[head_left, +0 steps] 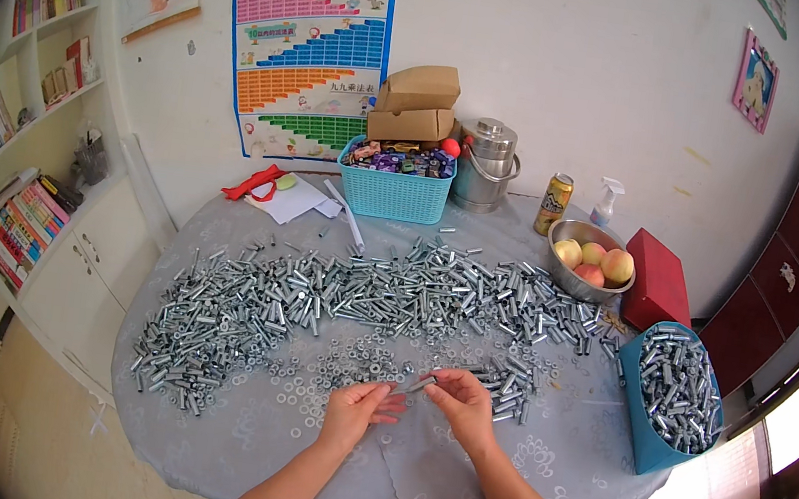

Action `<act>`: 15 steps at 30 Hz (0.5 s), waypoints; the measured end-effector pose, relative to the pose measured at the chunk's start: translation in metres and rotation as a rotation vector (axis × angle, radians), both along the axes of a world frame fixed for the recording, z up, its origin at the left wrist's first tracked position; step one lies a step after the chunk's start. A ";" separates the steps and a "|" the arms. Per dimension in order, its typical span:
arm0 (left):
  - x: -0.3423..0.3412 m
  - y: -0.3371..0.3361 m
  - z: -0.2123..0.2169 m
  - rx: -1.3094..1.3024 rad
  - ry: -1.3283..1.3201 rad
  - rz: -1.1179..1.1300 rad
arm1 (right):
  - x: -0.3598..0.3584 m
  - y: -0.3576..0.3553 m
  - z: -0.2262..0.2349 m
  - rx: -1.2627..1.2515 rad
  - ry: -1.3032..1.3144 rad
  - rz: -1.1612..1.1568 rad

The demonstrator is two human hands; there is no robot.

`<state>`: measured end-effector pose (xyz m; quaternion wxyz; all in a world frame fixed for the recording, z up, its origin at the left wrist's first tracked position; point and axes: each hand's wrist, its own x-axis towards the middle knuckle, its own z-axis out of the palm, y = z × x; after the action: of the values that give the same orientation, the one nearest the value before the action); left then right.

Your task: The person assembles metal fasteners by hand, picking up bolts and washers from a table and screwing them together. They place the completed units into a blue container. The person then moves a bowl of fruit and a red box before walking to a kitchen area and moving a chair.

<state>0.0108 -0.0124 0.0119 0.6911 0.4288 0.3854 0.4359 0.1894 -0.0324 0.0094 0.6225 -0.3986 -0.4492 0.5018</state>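
Near the middle of the table's front half, my right hand (464, 410) pinches a silver metal bolt (419, 385) between thumb and fingers, its free end pointing toward the left hand. Close beside it, my left hand (360, 414) has thumb and forefinger pressed together by the bolt's tip. Whether a small part sits in that pinch is too small to tell. Just beyond both hands lie scattered washers (308, 391) and nuts. Behind these, a broad heap of silver bolts and sleeves (374, 292) curves across the table, with a smaller cluster right of my right hand.
A blue bin (645, 438) full of metal pieces stands at the table's right edge. Behind are a steel bowl (572, 280) of fruit, a red box (659, 284), a can (553, 206), a spray bottle (604, 206), a steel canister (484, 170) and a teal basket (391, 198).
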 end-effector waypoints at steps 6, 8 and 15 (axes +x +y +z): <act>-0.001 0.001 -0.003 -0.043 -0.040 0.017 | -0.005 -0.001 -0.004 0.043 0.004 0.043; -0.001 0.000 -0.003 -0.023 -0.027 0.013 | -0.003 0.000 -0.003 0.018 -0.015 0.029; 0.004 -0.005 -0.001 0.123 -0.001 -0.016 | -0.014 -0.005 -0.005 0.097 -0.202 0.094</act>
<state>0.0146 -0.0175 0.0112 0.6670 0.4734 0.3539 0.4536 0.1755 -0.0378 0.0043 0.5684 -0.3949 -0.5515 0.4656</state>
